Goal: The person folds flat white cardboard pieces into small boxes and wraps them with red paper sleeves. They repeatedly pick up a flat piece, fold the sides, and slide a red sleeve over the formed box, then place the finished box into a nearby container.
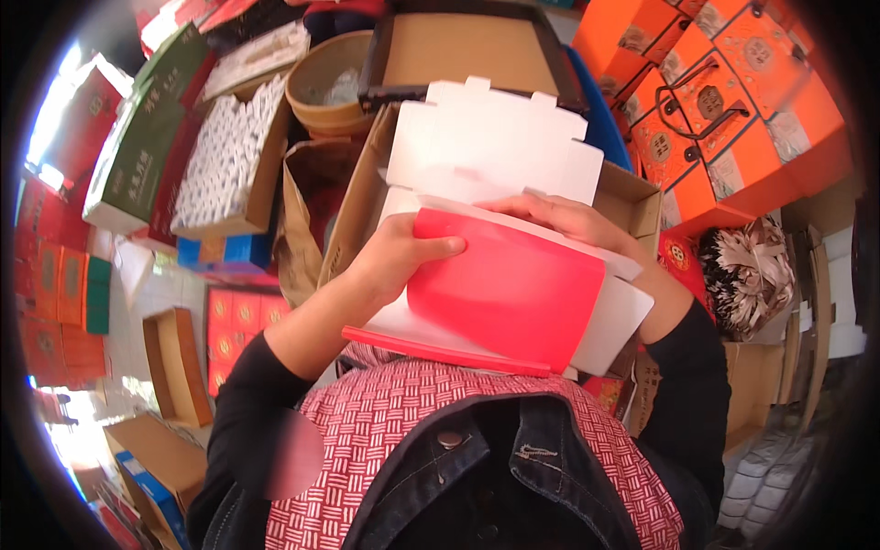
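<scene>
A partly folded carton blank (513, 284), red on one face and white on the other, lies across my lap and the open box in front of me. Its white flap with tabs (490, 147) spreads out flat on the far side. My left hand (396, 261) grips the near panel's left edge, thumb on the red face and the other fingers hidden beneath. Along the far fold, my right hand (564, 220) holds the panel with bent fingers; its thumb is hard to make out. A narrow red strip (449, 350) runs along the near edge.
An open brown cardboard box (632, 197) stands under the blank. Beyond are a black-rimmed tray (467, 46) and a round tub (330, 82). Orange gift boxes (706, 110) are stacked at right. At left sits a box of white patterned pieces (229, 160).
</scene>
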The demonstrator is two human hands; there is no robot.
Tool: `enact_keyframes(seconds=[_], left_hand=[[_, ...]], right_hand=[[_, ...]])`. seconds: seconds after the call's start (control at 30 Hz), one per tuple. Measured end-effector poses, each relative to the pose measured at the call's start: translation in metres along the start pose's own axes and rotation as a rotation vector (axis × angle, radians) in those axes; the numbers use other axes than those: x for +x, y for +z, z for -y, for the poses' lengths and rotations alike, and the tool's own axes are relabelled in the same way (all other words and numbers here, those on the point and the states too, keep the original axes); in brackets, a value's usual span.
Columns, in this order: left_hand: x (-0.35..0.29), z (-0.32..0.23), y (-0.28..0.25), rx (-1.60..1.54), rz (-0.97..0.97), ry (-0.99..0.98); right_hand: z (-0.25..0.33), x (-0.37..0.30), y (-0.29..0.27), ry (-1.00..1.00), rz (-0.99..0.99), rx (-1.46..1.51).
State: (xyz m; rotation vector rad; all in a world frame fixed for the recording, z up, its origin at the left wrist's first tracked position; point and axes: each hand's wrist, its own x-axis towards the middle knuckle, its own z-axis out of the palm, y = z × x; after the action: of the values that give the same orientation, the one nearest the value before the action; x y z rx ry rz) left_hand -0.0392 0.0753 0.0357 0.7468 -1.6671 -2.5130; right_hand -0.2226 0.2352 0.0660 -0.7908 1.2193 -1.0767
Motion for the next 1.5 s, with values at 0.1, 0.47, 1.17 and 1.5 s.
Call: enact_keyframes(seconds=[0.1,0.47,1.17,1.5], left_hand=[[0.004,0.008,0.001,0.074,-0.035,0.000],[-0.019,0.014,-0.013,0.229,0.069,0.349],[-0.008,0.022,-0.040,0.357,0.143,0.158],[-0.036,0.035,-0.057,0.335,-0.044,0.225]], right_hand=[[0.004,0.002,-0.016,0.150,0.051,-0.318],[0.018,0.041,-0.006,0.210,0.068,-0.472],[0.020,0.055,0.030,0.130,0.074,-0.866],[0.036,0.080,0.075,-0.079,0.158,-0.818]])
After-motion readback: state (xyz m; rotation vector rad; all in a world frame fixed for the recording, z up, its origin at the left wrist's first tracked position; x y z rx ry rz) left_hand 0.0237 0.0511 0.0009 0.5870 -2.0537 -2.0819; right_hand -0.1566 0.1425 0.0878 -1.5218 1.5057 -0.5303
